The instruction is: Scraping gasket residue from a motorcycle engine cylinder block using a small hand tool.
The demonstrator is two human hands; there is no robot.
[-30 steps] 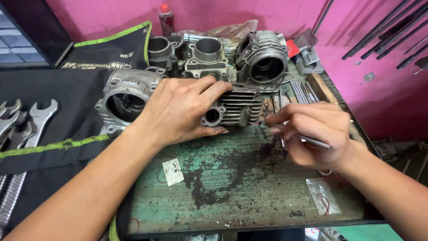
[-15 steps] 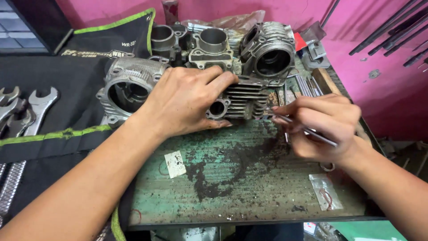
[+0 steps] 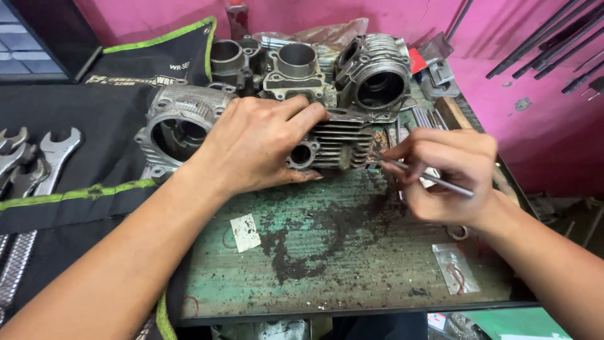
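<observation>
On the worn green metal bench top [image 3: 352, 264], a grey finned aluminium engine cylinder head [image 3: 336, 143] lies on its side near the back edge, among several other grey cast cylinders [image 3: 296, 63]. The left hand [image 3: 255, 145] is spread over the finned head, fingers curled over its top and palm pressing it down, so it is closed around the part rather than open. The right hand [image 3: 450, 173] is pinched shut on a thin silver metal rod [image 3: 428, 179], held like a pen, its tip at the right end of the fins.

The step in hand looks like picking or scraping dirt out of the finned head with the rod. The next move seems to call for a steady left-hand hold and small, controlled strokes of the tip, since the gaps between the fins are narrow.

A small white rectangular paper sticker [image 3: 244, 232] lies flat on the bench just below the left wrist. A small clear plastic bag [image 3: 456, 267] with something thin and reddish inside lies near the front right corner. To the left, a black fabric tool roll with green edging [image 3: 94, 189] bears white lettering, and silver open-ended spanners [image 3: 38, 157] rest on it.
</observation>
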